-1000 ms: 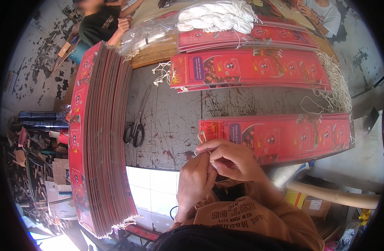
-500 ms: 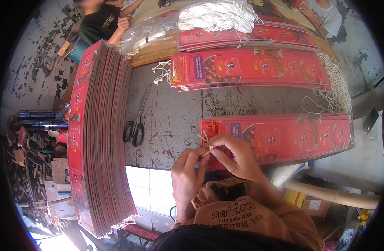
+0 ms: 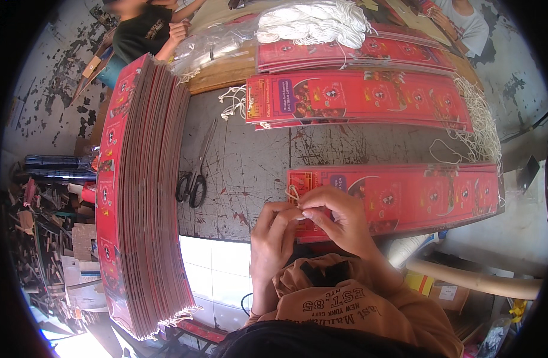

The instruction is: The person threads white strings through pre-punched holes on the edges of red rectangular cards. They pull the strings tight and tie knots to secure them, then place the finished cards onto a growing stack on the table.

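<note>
A long red printed card (image 3: 429, 194) lies along the near table edge, with a loop of white string (image 3: 293, 192) at its left end. Over that end, my left hand (image 3: 275, 235) and my right hand (image 3: 339, 218) meet fingertip to fingertip. Both are closed in a pinch on the string; the bit between the fingers is mostly hidden. Beyond this card sits a pile of similar red cards (image 3: 357, 95), with knotted strings (image 3: 233, 102) at its left end and a tangle of loose strings (image 3: 479, 119) at its right.
Black-handled scissors (image 3: 193, 188) lie on the scratched grey table (image 3: 238, 155). A tall stack of red cards (image 3: 148, 197) stands along the left. White cord (image 3: 312, 24) is heaped on more cards at the back. Two people (image 3: 145, 33) are at the far side.
My fingertips have drawn closer together over the string, covering the knot that showed between them. The left hand has shifted slightly right. The cards and scissors stay in place.
</note>
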Demonstrator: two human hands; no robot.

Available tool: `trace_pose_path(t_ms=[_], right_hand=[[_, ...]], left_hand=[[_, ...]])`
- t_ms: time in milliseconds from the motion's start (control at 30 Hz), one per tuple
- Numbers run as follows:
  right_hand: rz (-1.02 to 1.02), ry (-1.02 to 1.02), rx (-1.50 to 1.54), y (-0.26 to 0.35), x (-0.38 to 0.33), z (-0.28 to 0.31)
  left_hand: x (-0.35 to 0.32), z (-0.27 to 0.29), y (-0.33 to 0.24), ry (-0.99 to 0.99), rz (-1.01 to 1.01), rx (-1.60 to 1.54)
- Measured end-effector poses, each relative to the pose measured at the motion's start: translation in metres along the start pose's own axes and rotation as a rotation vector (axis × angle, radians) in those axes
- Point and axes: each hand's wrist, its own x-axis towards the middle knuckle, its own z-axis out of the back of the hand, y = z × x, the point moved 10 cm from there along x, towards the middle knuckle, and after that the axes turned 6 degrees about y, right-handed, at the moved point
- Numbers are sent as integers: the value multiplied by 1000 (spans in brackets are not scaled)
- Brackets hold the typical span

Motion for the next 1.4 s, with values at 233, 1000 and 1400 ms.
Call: trace_pose_path(t_ms=[233, 1000, 1400], right_hand=[[-20, 14, 49, 7, 1, -4], [-50, 29, 129, -4, -2, 1], [-169, -42, 548, -25, -7, 2]], left_hand=[[-1, 2, 7, -35, 62, -84], [-7, 2, 19, -289, 36, -230], [-7, 0, 13, -200, 37, -205]])
